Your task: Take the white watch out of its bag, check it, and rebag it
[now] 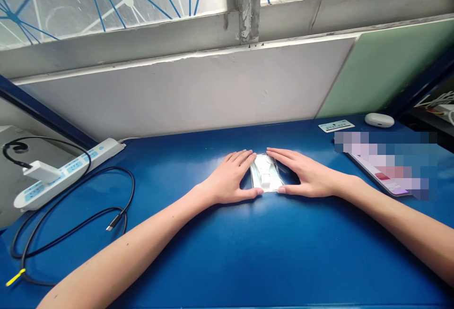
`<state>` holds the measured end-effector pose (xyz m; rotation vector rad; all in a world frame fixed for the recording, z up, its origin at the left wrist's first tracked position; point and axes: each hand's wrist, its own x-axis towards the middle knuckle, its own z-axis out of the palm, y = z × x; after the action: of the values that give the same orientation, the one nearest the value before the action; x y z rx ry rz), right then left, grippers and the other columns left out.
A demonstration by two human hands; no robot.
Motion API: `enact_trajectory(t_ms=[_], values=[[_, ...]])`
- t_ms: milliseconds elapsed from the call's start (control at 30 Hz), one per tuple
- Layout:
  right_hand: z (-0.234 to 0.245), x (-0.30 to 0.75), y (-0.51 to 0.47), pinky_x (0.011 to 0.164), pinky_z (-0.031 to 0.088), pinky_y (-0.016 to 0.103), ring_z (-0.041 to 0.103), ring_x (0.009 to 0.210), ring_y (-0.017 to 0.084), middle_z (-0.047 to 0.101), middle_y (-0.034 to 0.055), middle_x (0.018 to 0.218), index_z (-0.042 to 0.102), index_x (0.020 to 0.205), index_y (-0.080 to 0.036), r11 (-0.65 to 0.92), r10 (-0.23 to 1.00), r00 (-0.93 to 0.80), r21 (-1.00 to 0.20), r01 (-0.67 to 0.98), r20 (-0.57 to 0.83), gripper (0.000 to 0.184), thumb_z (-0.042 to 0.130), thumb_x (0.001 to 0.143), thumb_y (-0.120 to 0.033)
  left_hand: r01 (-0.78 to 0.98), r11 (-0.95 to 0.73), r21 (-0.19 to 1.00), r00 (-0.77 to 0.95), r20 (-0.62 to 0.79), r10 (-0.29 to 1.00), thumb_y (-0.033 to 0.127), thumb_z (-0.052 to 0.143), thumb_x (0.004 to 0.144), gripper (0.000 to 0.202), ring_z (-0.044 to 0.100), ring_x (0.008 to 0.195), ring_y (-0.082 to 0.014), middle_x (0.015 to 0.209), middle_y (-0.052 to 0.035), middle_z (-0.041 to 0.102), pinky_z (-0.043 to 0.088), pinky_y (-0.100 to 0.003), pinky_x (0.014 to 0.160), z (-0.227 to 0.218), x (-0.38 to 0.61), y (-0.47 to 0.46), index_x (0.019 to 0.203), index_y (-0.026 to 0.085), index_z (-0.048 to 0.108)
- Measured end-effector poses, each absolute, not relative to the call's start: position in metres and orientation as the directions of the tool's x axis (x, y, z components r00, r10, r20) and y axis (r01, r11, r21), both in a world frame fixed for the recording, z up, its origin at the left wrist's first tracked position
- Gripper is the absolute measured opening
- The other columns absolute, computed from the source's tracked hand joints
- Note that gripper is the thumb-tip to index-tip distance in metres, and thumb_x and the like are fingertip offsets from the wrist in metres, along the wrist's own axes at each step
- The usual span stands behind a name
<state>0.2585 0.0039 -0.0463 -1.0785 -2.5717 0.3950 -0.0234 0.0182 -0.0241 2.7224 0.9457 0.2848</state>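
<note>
A blue tabletop (248,252) spreads beneath the left hand (234,177) and right hand (308,173). Left of them lies a looped black cable (134,188), partly across a white power strip (78,165); right of them rests a flat slab (385,169) (its face is pixelated). Both hands have thumb and fingers wide apart, thumbs touching the whitish packet (265,177) between them. Beyond the right hand sit a card (336,126) and a white case (379,120).
</note>
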Motion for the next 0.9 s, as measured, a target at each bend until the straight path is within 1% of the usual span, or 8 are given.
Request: enact_trajectory(t_ms=[200,333,500,700,900], values=[[-0.0476,0.2598,0.0044,0.114,0.037,0.057,0.034,0.146,0.039,0.033,0.0191,0.161,0.022,0.160,-0.019,0.681,0.721,-0.667,-0.367,0.634,0.185,0.094,0.063,0.086,-0.059,0.589,-0.754,0.291,0.767,0.092,0.635,0.062,0.062,0.086,0.089,0.030,0.148,-0.0363,0.158,-0.0210,0.035,0.026,-0.053,0.120,-0.0223,-0.0231,0.0174,0.153,0.011,0.033],[-0.0478,0.2599,0.0043,0.114,0.038,0.056,0.034,0.146,0.039,0.032,0.0187,0.162,0.022,0.160,-0.018,0.680,0.723,-0.668,-0.357,0.640,0.178,0.093,0.063,0.086,-0.059,0.583,-0.757,0.294,0.769,0.101,0.631,0.062,0.060,0.087,0.087,0.030,0.148,-0.0355,0.158,-0.0197,0.035,0.026,-0.052,0.120,-0.0233,-0.0235,0.0174,0.153,0.013,0.033],[-0.0492,0.2601,0.0042,0.115,0.038,0.056,0.034,0.146,0.038,0.031,0.0188,0.162,0.022,0.160,-0.018,0.679,0.724,-0.668,-0.351,0.645,0.172,0.093,0.063,0.086,-0.058,0.572,-0.768,0.288,0.775,0.114,0.621,0.062,0.060,0.087,0.087,0.030,0.148,-0.0347,0.158,-0.0199,0.035,0.026,-0.051,0.120,-0.0255,-0.0241,0.0186,0.153,0.012,0.033],[-0.0500,0.2602,0.0044,0.114,0.038,0.056,0.034,0.146,0.039,0.032,0.0179,0.162,0.022,0.160,-0.019,0.682,0.722,-0.665,-0.352,0.641,0.189,0.094,0.064,0.085,-0.058,0.582,-0.765,0.276,0.774,0.098,0.625,0.064,0.059,0.088,0.089,0.029,0.149,-0.0348,0.159,-0.0188,0.033,0.024,-0.050,0.121,-0.0261,-0.0244,0.0190,0.154,0.011,0.032],[-0.0473,0.2579,0.0040,0.113,0.040,0.056,0.036,0.145,0.040,0.034,0.0195,0.161,0.024,0.159,-0.017,0.680,0.725,-0.662,-0.343,0.647,0.188,0.093,0.064,0.085,-0.059,0.583,-0.765,0.274,0.775,0.094,0.625,0.064,0.058,0.088,0.088,0.030,0.149,-0.0352,0.160,-0.0185,0.033,0.025,-0.050,0.121,-0.0256,-0.0249,0.0189,0.154,0.012,0.031]])
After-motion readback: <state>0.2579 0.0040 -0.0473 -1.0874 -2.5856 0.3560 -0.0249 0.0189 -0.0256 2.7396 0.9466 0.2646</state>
